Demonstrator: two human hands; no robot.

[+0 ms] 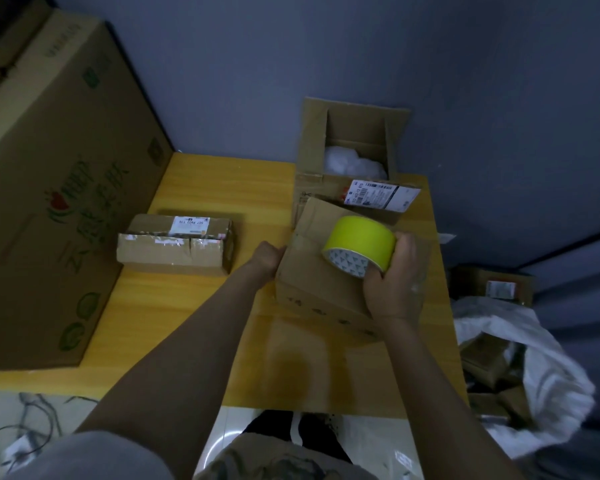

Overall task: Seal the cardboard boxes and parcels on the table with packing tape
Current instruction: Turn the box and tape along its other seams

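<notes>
Brown cardboard box (309, 275): tilted on yellow table (194, 306), left hand (268, 257) grip clamped on its edge. Yellow tape roll (361, 245): against box top, right hand (392, 282) grip wrapped round it. Likely risk: tilted box slips, tape lands crooked.

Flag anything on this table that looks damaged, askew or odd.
The small parcel on the left carries ragged, torn tape scraps along its seam. The box gripped by the left hand sits askew to the table edge. The back box stands open, white filling showing.

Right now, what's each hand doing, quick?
Left hand: curled on the left edge of the cardboard box.
Right hand: holding the yellow tape roll on top of that box.
</notes>
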